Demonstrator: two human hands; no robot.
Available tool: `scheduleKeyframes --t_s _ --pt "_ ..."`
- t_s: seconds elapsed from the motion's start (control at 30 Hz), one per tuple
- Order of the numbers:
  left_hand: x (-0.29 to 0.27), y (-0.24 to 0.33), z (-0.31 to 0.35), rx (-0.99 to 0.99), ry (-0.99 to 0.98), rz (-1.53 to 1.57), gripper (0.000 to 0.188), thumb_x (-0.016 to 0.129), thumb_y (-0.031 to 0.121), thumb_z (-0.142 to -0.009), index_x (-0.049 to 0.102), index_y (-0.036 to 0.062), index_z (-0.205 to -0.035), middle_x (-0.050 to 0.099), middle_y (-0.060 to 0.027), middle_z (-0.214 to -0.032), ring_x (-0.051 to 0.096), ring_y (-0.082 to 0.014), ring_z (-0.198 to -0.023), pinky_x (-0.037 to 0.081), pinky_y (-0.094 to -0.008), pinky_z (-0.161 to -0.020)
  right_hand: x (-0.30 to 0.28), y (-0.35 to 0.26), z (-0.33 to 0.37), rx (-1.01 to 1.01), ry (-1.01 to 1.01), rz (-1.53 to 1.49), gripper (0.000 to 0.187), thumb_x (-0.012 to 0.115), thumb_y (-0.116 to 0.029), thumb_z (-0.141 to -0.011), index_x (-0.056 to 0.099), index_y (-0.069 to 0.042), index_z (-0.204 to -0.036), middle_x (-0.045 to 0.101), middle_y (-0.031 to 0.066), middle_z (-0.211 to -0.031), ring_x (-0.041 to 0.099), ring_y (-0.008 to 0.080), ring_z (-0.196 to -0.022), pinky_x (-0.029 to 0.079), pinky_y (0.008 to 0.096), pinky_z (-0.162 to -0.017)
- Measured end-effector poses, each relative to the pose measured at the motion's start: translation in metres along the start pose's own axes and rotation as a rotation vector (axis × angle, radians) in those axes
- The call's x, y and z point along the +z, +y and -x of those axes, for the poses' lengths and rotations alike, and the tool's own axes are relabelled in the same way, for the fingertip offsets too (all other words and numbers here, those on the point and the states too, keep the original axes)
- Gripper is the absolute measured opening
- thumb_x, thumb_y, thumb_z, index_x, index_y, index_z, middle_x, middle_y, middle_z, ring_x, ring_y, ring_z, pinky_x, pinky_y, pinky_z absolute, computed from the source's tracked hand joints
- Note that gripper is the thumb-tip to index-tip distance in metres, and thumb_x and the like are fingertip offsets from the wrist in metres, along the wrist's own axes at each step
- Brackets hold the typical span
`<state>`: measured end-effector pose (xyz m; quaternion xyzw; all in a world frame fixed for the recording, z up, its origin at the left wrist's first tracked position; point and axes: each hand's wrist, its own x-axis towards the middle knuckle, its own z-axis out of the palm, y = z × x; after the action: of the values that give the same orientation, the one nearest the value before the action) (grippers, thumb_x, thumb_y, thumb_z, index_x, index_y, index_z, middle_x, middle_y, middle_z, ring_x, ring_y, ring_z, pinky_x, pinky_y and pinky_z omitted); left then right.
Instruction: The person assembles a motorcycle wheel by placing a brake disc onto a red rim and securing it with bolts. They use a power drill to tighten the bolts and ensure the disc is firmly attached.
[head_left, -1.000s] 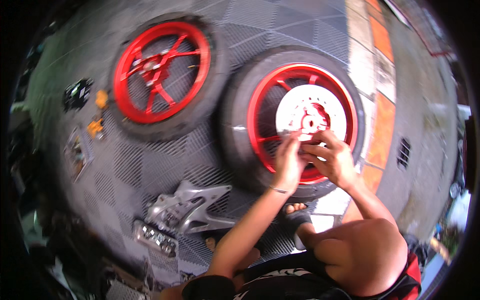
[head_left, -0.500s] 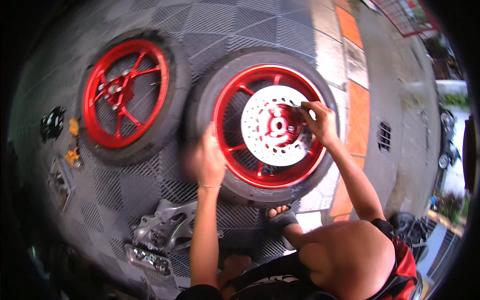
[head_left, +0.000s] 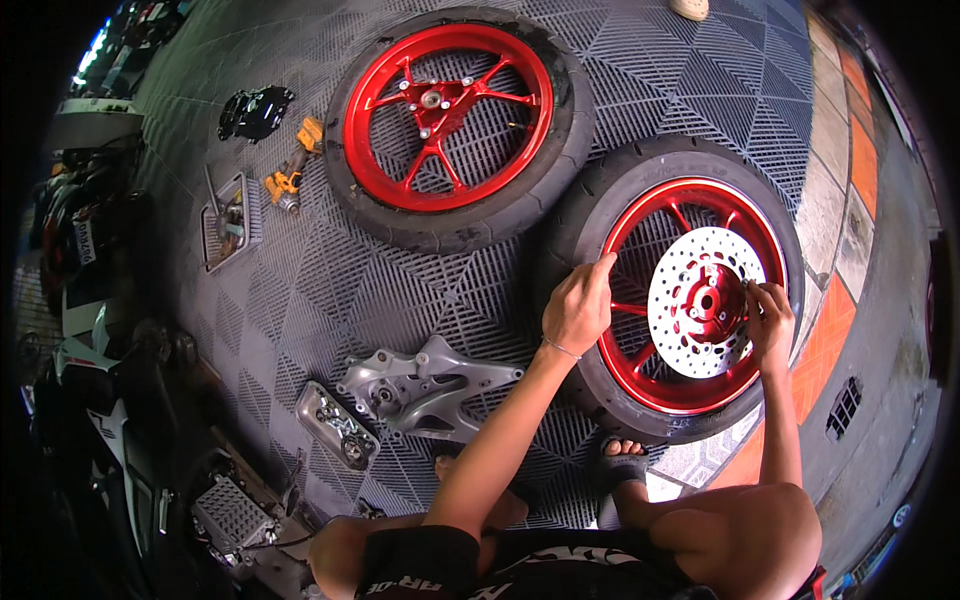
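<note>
Brake disc (head_left: 674, 305), drilled and silvery, sits at the centre of the red-rimmed wheel (head_left: 690, 398) lying on the grey floor tiles (head_left: 450, 295) ahead of me. My left hand (head_left: 578, 308) rests curled against the tyre (head_left: 592, 200) by the rim's edge; how firmly it grips, I cannot tell. My right hand (head_left: 770, 325) bunches its fingertips at the disc's right side; whether they pinch anything, I cannot tell.

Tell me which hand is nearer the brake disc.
Right. The right hand has its fingertips at the brake disc's right edge; the left hand is off to the disc's left, at the rim's left side.
</note>
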<state>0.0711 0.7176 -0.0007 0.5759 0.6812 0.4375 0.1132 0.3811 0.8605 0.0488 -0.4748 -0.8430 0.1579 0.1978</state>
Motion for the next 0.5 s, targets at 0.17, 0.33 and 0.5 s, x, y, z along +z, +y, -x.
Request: scheduleKeyframes --t_s 0.17,0.33,0.5 --pt "0.002 0.001 -0.003 0.039 0.045 0.009 0.039 0.06 -0.001 -0.095 0.059 -0.0033 -0.134 0.071 -0.0195 -0.102 0.071 -0.0362 -0.091 0.059 -0.0446 -0.081 -0.015 -0.005 -0.015 -0.043 -0.145 0.144 0.012 0.07 -0.006 -0.096 0.072 0.001 -0.105 0.067 0.0168 -0.096 0.069 0.0365 -0.083 0.054 0.0447 -0.072" --pt "0.001 0.002 -0.003 0.006 0.018 0.012 0.038 0.058 -0.002 -0.095 0.06 -0.0037 -0.133 0.071 -0.0217 -0.104 0.071 -0.0381 -0.091 0.059 -0.0454 -0.081 -0.017 -0.017 -0.022 -0.042 -0.202 0.274 0.008 0.068 -0.011 -0.096 0.065 -0.004 -0.099 0.066 0.0141 -0.093 0.069 0.0363 -0.086 0.055 0.0473 -0.07" --pt "0.001 0.001 -0.003 0.025 0.021 -0.003 0.039 0.06 0.0 -0.095 0.058 -0.0041 -0.134 0.07 -0.0197 -0.1 0.07 -0.0361 -0.089 0.059 -0.0448 -0.08 -0.011 -0.011 -0.019 0.036 -0.209 0.292 0.018 0.064 -0.017 -0.101 0.057 -0.002 -0.096 0.066 0.0193 -0.093 0.067 0.0426 -0.084 0.053 0.0505 -0.069"
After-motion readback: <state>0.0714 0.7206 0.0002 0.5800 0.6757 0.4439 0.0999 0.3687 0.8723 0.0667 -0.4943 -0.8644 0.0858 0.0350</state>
